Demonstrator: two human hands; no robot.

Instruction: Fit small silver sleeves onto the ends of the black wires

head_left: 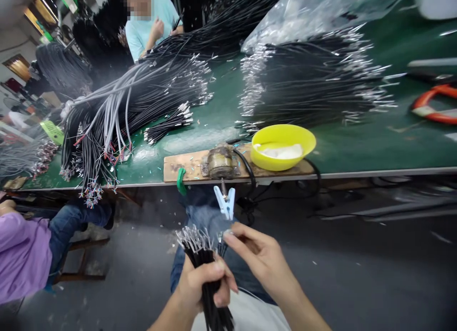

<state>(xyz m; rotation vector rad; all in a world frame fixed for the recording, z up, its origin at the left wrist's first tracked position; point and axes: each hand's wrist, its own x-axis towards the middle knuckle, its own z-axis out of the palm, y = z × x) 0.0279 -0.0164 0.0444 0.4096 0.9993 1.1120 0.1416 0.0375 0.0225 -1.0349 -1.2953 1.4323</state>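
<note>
My left hand (207, 281) is wrapped round a bundle of black cables (210, 302), their stripped silvery ends (194, 239) fanned out at the top. Just right of those ends, the thumb and forefinger of my right hand (259, 252) are pinched at the tip of a black cable (221, 247) standing apart from the bunch. Beyond the fingertips, a light blue clothes peg (225, 202) sits on the shaft of a small motor (220, 162). The motor is fixed to a wooden board (171, 166) at the bench edge.
A yellow bowl (282, 162) with white material stands on the board beside a black cord. Piles of black cables (310, 83) and grey cables (117, 102) cover parts of the green bench (357, 150). Orange-handled scissors (433, 105) lie right. Co-workers sit opposite and at left.
</note>
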